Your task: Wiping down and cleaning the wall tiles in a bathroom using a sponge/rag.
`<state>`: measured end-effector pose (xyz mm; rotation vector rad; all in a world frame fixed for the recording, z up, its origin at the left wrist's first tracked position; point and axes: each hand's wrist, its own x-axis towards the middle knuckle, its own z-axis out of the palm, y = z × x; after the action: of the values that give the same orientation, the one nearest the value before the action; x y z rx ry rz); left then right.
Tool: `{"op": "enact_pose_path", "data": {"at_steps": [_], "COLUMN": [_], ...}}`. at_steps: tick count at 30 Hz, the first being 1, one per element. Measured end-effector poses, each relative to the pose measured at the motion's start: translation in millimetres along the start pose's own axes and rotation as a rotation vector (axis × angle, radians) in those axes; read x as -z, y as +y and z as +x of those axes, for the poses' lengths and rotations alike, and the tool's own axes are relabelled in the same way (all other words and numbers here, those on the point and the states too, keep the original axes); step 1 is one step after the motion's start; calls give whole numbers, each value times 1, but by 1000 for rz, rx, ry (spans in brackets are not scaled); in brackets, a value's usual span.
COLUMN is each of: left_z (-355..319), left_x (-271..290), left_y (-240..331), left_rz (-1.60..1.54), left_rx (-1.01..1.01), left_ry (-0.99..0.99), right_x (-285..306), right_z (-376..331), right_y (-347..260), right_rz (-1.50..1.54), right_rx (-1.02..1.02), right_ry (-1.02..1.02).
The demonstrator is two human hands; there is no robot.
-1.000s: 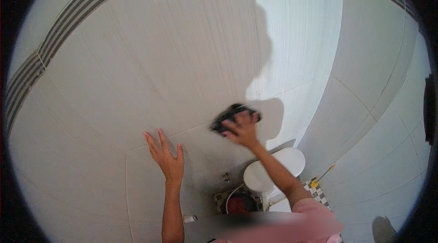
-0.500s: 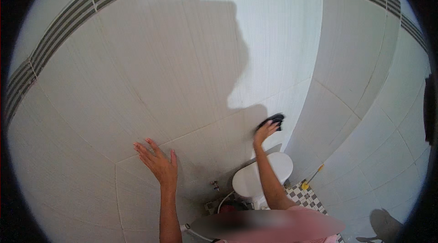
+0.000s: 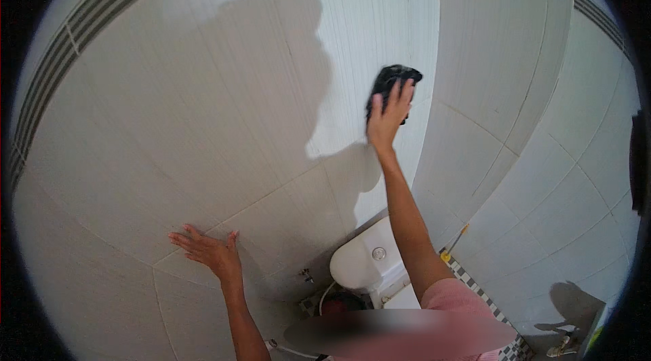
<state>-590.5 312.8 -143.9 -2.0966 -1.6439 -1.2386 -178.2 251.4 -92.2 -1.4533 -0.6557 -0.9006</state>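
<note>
Against the pale tiled wall, near its right corner, a black cloth is spread under my right hand. The fingers of that hand lie stretched over the cloth and hold it to the tiles. The cloth looks bunched, with its edges showing above and beside the fingers. Lower on the left, my left hand has its fingers spread at the same wall, beside a tile joint, and holds nothing. My shadow covers much of the wall between the two hands.
Below my right arm stands a white toilet with a round flush button. A small metal valve and a dark bucket are beside it. A yellow brush leans in the corner. At lower right is a metal tap.
My right hand has moved well up the wall with the black cloth, and more of the cloth shows. My left hand stays spread at the wall. The view has shifted.
</note>
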Motion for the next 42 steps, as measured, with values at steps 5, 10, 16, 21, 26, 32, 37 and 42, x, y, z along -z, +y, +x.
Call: {"op": "enact_pose_path", "data": {"at_steps": [5, 10, 16, 21, 26, 32, 37, 42], "left_z": [2, 2, 3, 4, 3, 4, 3, 2], "left_x": [-3, -4, -2, -3, -1, -1, -1, 1], "left_y": [-8, -11, -7, -10, -10, -10, -9, -8], "left_rz": [25, 63, 34, 11, 15, 20, 14, -71], "left_rx": [-123, -163, -155, -202, -151, -150, -120, -151], "left_ry": [53, 63, 42, 61, 41, 39, 16, 59], "right_x": [-1, 2, -4, -11, -9, -15, -28, -8], "right_z": [-33, -122, -243, -347, -323, -182, -140, -184], "right_y": [98, 176, 231, 148, 27, -8, -98, -112], "right_rz": [-23, 6, 302, 129, 346, 77, -66, 151], "right_rx": [-359, -523, -983, -1518, -1785, -1041, -336, 489], "right_ry": [86, 73, 160, 44, 77, 82, -11, -306]}}
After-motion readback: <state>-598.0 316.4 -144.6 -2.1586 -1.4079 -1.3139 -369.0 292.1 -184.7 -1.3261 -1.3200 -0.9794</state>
